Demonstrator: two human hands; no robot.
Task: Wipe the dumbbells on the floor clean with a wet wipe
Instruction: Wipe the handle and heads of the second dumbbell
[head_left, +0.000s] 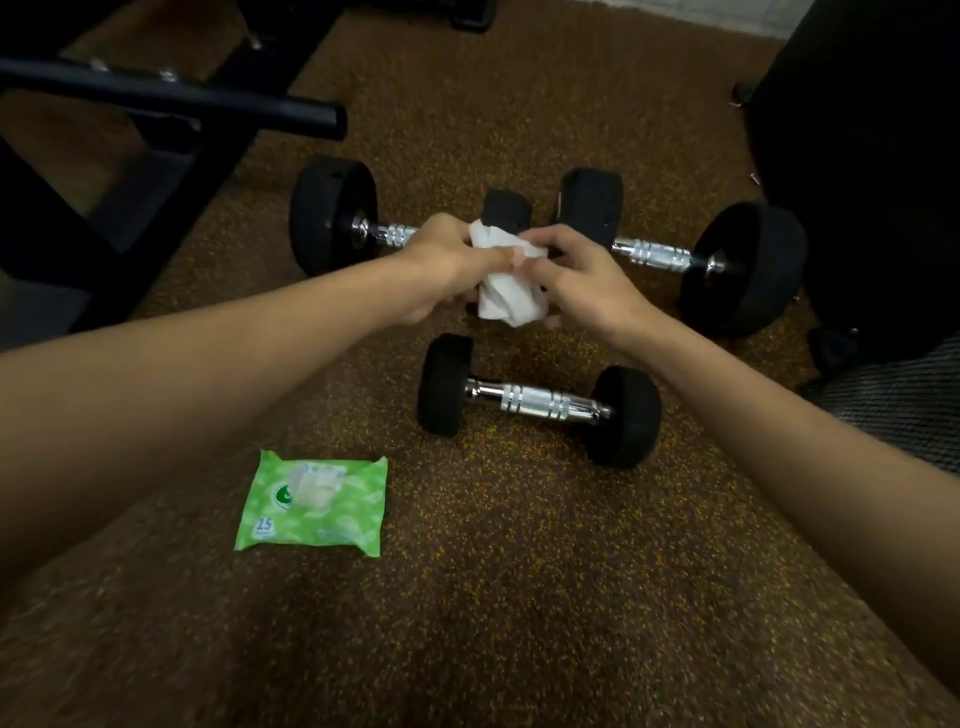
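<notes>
Three black dumbbells with chrome handles lie on the brown speckled floor. One dumbbell (332, 215) is at the back left, its near end hidden behind my hands. Another dumbbell (743, 267) lies at the back right. A smaller dumbbell (535, 400) rests nearest to me. A crumpled white wet wipe (511, 291) is held between both hands above the floor, in front of the back dumbbells. My left hand (447, 265) grips its left side and my right hand (576, 275) pinches its right side.
A green pack of wet wipes (314, 501) lies flat on the floor at the lower left. A black metal bench frame (171, 104) stands at the upper left. A large black object (862, 156) fills the upper right, with dark ribbed fabric (904, 405) below it.
</notes>
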